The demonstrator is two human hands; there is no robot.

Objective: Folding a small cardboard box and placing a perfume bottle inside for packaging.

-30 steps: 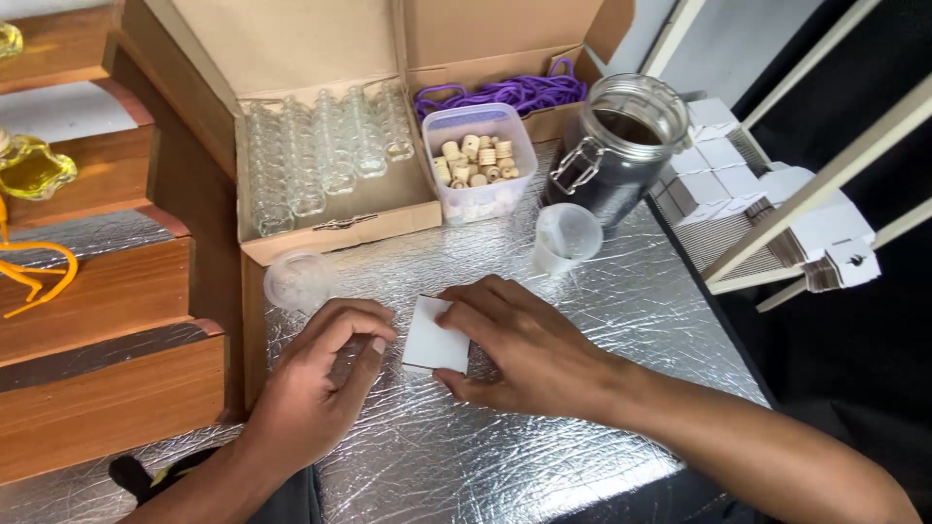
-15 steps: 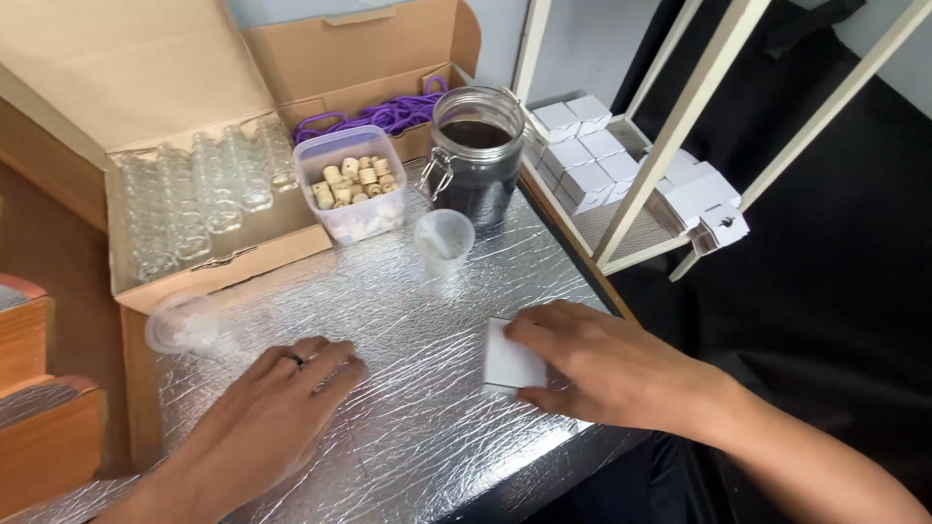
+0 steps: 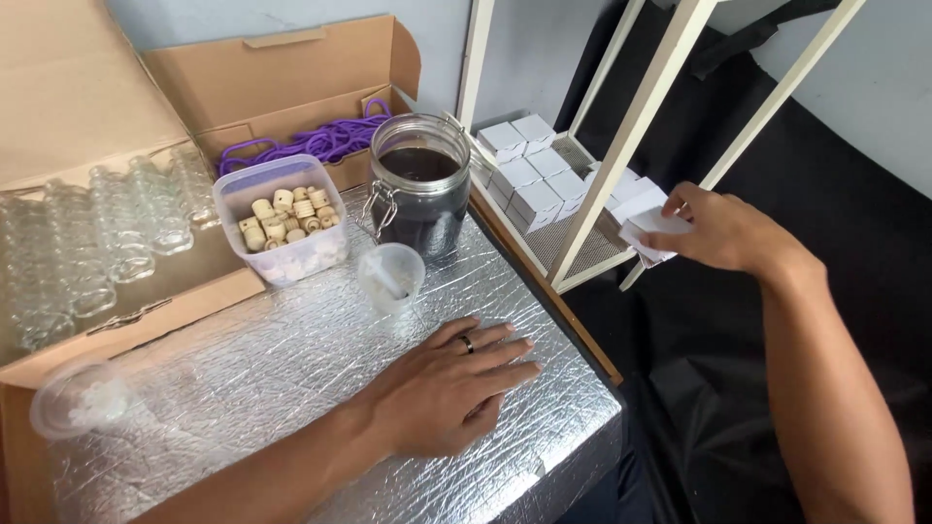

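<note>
My right hand (image 3: 716, 231) holds a small white box (image 3: 652, 229) out to the right, at the edge of a cream shelf rack (image 3: 619, 146) where several more white boxes (image 3: 524, 180) sit. My left hand (image 3: 447, 388) lies flat, palm down, fingers apart, on the silver foil table top (image 3: 272, 388); it holds nothing and wears a dark ring. A small clear cup (image 3: 390, 277) stands just beyond its fingers.
A glass clip-top jar (image 3: 419, 184) of dark powder stands at the table's back right. Beside it is a plastic tub of corks (image 3: 283, 218). A cardboard box (image 3: 146, 291) holds several small glass bottles (image 3: 97, 238); purple cords (image 3: 320, 144) lie behind. A clear lid (image 3: 78, 398) rests at left.
My right hand has carried the white box off the table and out to the shelf rack on the right. My left hand stays flat on the foil. The view has swung right.
</note>
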